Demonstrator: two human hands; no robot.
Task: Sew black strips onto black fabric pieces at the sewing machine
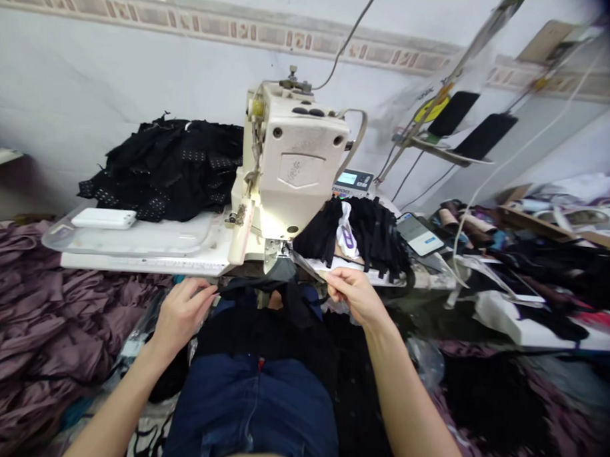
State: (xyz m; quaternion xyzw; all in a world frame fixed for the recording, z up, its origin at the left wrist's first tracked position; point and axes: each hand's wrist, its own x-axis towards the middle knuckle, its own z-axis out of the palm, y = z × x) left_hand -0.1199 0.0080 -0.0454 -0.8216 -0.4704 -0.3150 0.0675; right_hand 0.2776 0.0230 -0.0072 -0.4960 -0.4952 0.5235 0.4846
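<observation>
A cream sewing machine stands in front of me, its lamp lighting the needle area. Black fabric lies under the presser foot and hangs over the table's front edge onto my lap. With thumb and fingers together, my left hand pinches the left end of this fabric just off the table edge. My right hand is closed on a dark strip of it, right of the needle. The exact stitching spot is too small to make out.
A heap of black dotted fabric and a white box sit on the left. Right of the machine are black strips, a phone and a thread stand with black cones. Mauve cloth is piled at lower left.
</observation>
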